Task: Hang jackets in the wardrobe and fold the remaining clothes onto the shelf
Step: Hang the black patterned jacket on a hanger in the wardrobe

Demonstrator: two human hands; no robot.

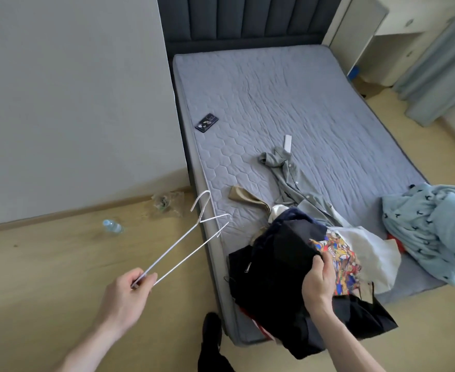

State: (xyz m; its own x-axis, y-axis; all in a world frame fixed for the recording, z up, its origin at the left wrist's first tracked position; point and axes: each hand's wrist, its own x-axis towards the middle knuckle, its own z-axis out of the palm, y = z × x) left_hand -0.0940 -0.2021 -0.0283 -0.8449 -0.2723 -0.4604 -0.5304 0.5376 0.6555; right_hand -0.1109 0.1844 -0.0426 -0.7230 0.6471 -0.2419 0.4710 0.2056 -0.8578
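Here the left hand [125, 291] is out over the wooden floor [60, 264] beside the bed, its grip pinched narrow on one end of a white wire hanger [194, 237]; the hanger slants up and away from it, the hook reaching the mattress [274, 103] edge. The right hand [319, 280] lies on a black jacket [280, 259] atop the clothes pile at the near corner of the bed, fingers and thumb curled into the dark cloth, grip holding the fabric. Just beside that hand, a white shirt with a bright print [341, 253] lies in the same pile, and a grey-green button shirt [290, 178] trails from the pile toward the middle of the mattress, next to a tan garment [245, 197]. A light blue blanket [435, 229] is bunched at the right edge. A dark phone [206, 122] lies near the left edge, well apart from the pile, and a small white bar [288, 143] touches the grey-green shirt's collar. A plastic bottle [112, 226] lies on the floor by the wall
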